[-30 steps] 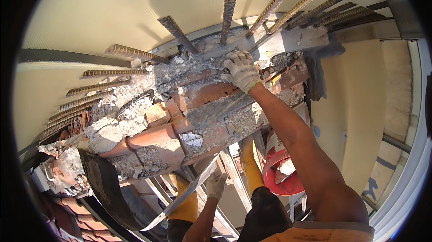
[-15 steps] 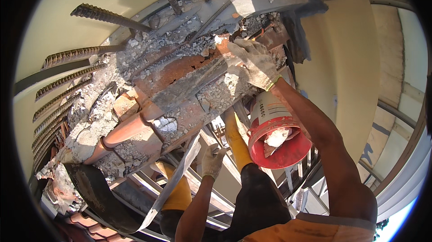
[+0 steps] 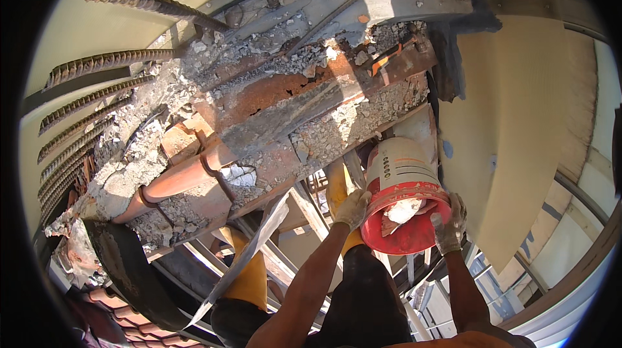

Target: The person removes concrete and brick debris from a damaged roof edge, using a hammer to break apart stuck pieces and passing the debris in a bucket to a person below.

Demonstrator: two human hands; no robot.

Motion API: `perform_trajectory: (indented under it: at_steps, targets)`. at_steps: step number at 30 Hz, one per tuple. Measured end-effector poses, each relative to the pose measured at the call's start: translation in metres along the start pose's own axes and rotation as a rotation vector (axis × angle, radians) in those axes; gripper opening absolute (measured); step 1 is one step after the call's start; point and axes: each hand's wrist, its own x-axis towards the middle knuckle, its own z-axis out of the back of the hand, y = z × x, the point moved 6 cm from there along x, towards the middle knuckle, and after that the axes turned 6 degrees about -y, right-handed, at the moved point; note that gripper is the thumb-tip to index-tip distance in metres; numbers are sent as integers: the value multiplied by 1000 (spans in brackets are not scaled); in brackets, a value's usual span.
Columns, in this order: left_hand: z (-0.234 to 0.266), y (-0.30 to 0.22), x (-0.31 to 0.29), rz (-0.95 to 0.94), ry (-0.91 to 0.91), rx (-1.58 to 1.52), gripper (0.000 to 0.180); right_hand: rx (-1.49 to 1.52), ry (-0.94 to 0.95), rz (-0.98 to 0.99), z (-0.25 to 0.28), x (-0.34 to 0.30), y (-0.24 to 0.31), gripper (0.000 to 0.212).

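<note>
A bucket [image 3: 405,161], pale outside with a red rim and inside, is tilted with its mouth toward me. White and reddish chunks of rubble [image 3: 403,210] lie inside it. My left hand [image 3: 353,211], in a pale work glove, is closed on the left side of the rim. At the right side of the rim, my gloved right hand [image 3: 450,225] also grips, its thumb toward the mouth. Beyond the bucket runs a broken ledge [image 3: 278,105] covered in mortar crumbs, with both hands away from it.
Ribbed steel bars [image 3: 155,5] stick out along the far and left sides. Clay ridge tiles [image 3: 188,179] lie among debris at left. An orange-and-black tool [image 3: 389,58] rests on the ledge. Metal framing [image 3: 304,209] and my yellow boots [image 3: 249,277] are below; a beige panel [image 3: 512,134] stands right.
My right hand has left the far ledge and come down to the bucket's right rim. My left hand has moved right to the left rim. The whole view has shifted slightly.
</note>
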Motion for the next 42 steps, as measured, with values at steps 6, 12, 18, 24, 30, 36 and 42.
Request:
perform_trajectory:
  at_steps: [6,12,18,24,30,36,42]
  targets:
    - [54,-67,-82,264,83,96,54,171,-21,61,-16,-107,101,91]
    - [-14,-95,-128,288,29,-453,37,436,513,-294,-58,-170,114,46]
    - [36,-117,-232,-546,122,337,37,64,536,-146,77,-97,86,53]
    - [301,-130,-396,119,-499,38,46,252,736,-556,43,-96,33,55]
    - [389,-23,-588,719,-1777,-28,100,392,709,-875,46,-59,14,43]
    - [381,71,-518,658,-1647,-627,99,201,626,-336,139,-23,97,51]
    - [367,32,-537,615,-1645,-652,100,228,424,248,265,-38,245,62]
